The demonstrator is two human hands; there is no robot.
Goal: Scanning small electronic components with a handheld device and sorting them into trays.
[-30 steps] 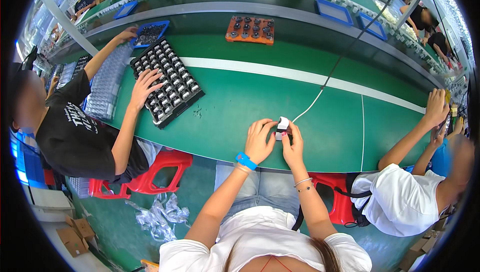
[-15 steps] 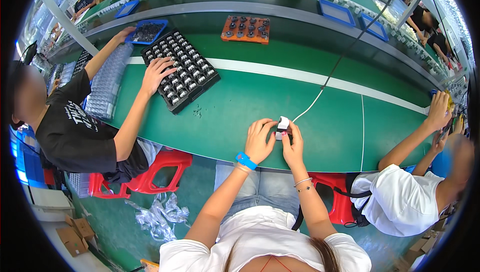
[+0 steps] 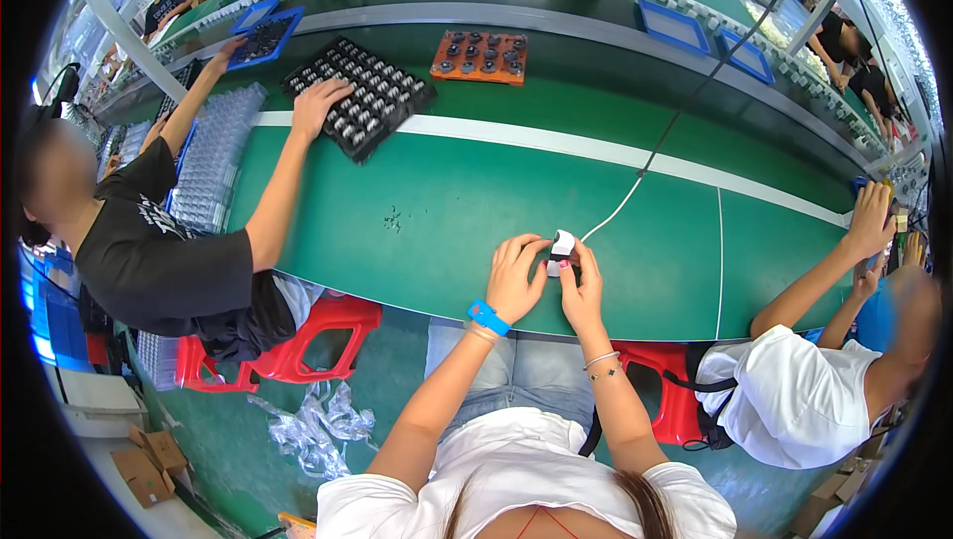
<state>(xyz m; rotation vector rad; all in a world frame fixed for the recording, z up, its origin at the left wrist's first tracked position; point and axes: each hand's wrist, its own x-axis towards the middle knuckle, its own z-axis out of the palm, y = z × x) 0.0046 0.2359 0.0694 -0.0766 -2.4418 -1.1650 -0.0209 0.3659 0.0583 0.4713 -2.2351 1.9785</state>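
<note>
Between my hands, just above the near edge of the green table, is a small white-and-black device (image 3: 563, 242) with rounded ends. My left hand (image 3: 517, 273) pinches it from the left side, fingertips closed against it. On the opposite side, my right hand (image 3: 583, 286) grips it between thumb and fingers. A white cable (image 3: 617, 211) runs up and right from beside the device, turning dark as it rises. The fingers hide part of the device, and whether the cable joins it cannot be made out.
Left, a co-worker's hand rests on a black tray (image 3: 425, 94) of small white-and-black parts; the other holds a blue tray (image 3: 288, 31). An orange fixture (image 3: 479, 75) stands beyond. Dark bits (image 3: 393, 220) lie on the table (image 3: 476, 182). Another person sits at right.
The co-worker on the left has pushed the black tray farther away and moved the blue tray to the far left. The orange fixture sits slightly farther left and away. My hands look unchanged.
</note>
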